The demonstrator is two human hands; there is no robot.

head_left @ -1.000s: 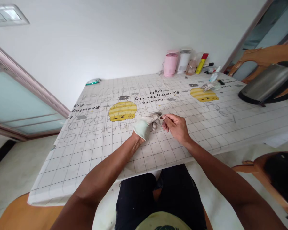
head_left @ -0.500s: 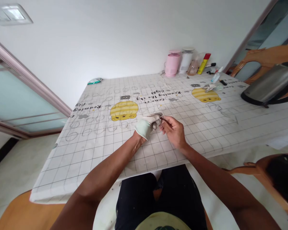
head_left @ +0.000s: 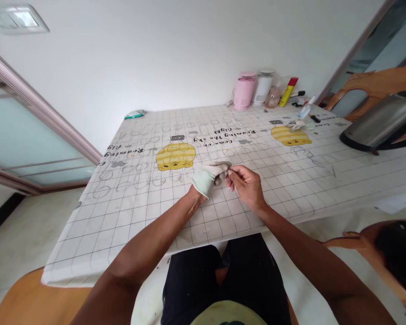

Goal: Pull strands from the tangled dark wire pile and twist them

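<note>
My left hand [head_left: 212, 175] wears a knitted work glove [head_left: 203, 180] with a pale green cuff and grey fingers. Its fingers are curled together above the middle of the table. Bare, my right hand [head_left: 245, 183] meets it from the right, thumb and forefinger pinched at the gloved fingertips. Whether a small thing or only the glove's tip lies in that pinch is too small to tell. Both hands are over the white checked tablecloth [head_left: 219, 221].
Farther right lie a crumpled glove [head_left: 299, 124] and a small clear bottle [head_left: 306, 108]. Along the wall stand a pink device [head_left: 244, 92], a white one [head_left: 264, 88] and a yellow can with red cap [head_left: 287, 92]. A steel kettle [head_left: 379, 119] stands right; a green packet [head_left: 134, 114] lies far left.
My right fingertips have come closer against the gloved fingers, and the dark gap between the hands has closed. The things on the table stay where they were.
</note>
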